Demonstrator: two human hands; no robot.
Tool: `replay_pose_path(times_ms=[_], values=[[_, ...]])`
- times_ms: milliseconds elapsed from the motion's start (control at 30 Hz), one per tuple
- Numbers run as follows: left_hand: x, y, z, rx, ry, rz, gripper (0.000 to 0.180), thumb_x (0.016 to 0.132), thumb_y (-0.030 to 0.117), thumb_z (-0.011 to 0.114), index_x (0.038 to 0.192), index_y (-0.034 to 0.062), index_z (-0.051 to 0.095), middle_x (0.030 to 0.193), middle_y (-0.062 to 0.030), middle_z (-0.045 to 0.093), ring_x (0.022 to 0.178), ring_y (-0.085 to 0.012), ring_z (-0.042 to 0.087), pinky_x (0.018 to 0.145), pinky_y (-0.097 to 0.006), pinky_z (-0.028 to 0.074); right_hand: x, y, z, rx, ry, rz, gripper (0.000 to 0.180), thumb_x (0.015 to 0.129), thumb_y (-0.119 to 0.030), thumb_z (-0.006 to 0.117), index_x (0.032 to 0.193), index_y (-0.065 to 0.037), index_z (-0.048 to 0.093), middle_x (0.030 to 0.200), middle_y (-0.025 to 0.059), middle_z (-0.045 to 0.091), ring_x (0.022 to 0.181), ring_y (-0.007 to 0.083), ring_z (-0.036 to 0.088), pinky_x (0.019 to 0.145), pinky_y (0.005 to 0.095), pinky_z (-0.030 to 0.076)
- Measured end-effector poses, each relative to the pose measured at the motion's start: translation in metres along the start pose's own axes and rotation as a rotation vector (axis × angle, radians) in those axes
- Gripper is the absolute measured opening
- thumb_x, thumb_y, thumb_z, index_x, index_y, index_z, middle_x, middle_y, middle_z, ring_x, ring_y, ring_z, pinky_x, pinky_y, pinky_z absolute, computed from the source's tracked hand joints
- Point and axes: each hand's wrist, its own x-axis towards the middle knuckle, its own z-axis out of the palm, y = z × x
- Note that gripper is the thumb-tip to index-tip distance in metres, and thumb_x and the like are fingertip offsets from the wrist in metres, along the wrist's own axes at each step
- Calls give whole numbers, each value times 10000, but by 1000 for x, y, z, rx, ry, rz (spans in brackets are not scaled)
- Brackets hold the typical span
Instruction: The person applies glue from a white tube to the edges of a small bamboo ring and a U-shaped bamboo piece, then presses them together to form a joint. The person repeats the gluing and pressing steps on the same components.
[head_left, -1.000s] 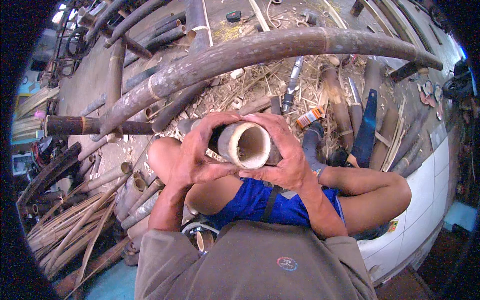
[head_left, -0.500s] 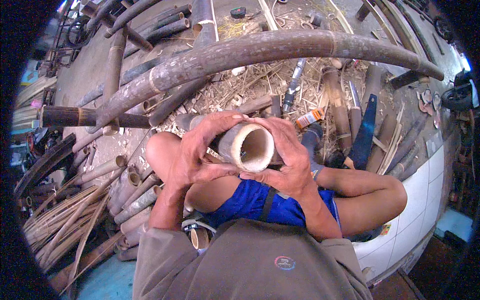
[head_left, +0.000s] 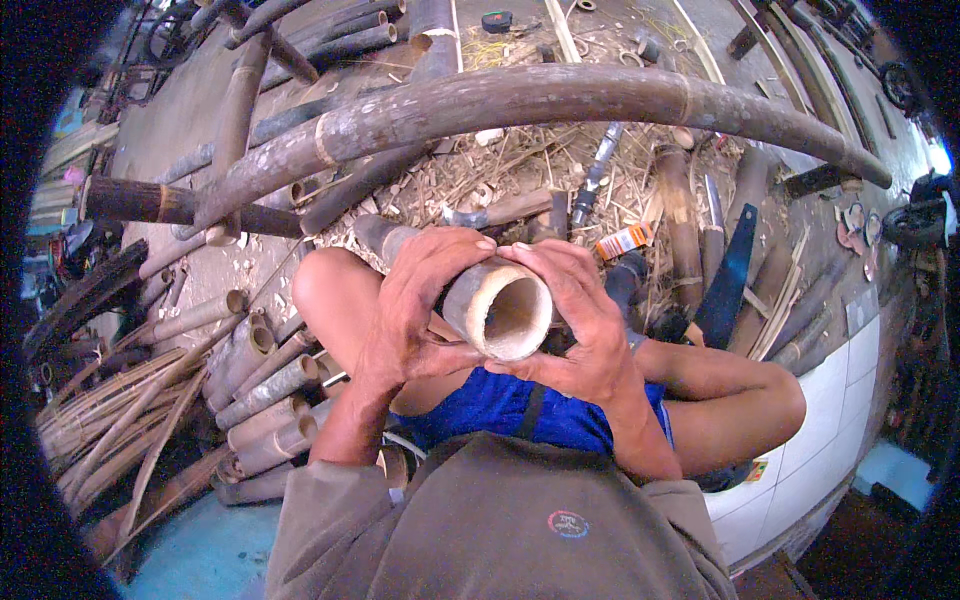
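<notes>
Wood chips are all over the floor, and a long bent pole goes across above them. On the left is a pile of thin strips, then some short tubes. The person's left hand curls around one side of a bamboo piece, and the right hand curls around the other. The bamboo piece is over the blue shorts, its open end up. Farther right are an orange and white box, a saw and white tiles.
</notes>
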Motion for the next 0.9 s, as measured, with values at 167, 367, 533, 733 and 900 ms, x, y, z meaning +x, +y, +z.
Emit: replay_pose_path(times_ms=[167,367,533,733,900], values=[[2,2,-5,3,-5,2,861,692,480,873,1380,45,595,1353,-175,617,1262,-386,581,1081,-495,430,1,-3,-1,-27,-23,5,936,670,-357,934,1428,24,540,1380,166,643,1271,365,574,1120,489,409],[7,6,-11,35,-25,7,870,668,475,886,1372,51,600,1350,-163,623,1258,-367,589,1085,-487,434,3,-7,-2,-36,-30,8,939,691,-359,926,1443,31,522,1362,192,646,1274,364,571,1121,487,402],[8,-1,-10,-3,-57,-35,916,658,485,907,1386,37,578,1374,-168,607,1283,-344,568,1101,-468,419,4,-9,-1,-59,-2,12,950,694,-359,925,1452,37,511,1351,207,638,1257,357,582,1101,481,421],[19,3,-8,24,-76,-6,916,641,469,908,1388,52,581,1358,-171,613,1276,-366,575,1094,-473,438,5,-14,-15,-116,-36,57,946,696,-324,932,1462,24,500,1342,215,617,1228,365,605,1056,453,468],[21,-3,1,-32,-78,-50,892,659,439,901,1403,67,579,1372,-175,602,1288,-382,564,1097,-473,436,-3,-9,-26,-127,-43,131,909,695,-264,936,1455,-1,513,1324,211,626,1217,333,631,1051,423,487]])
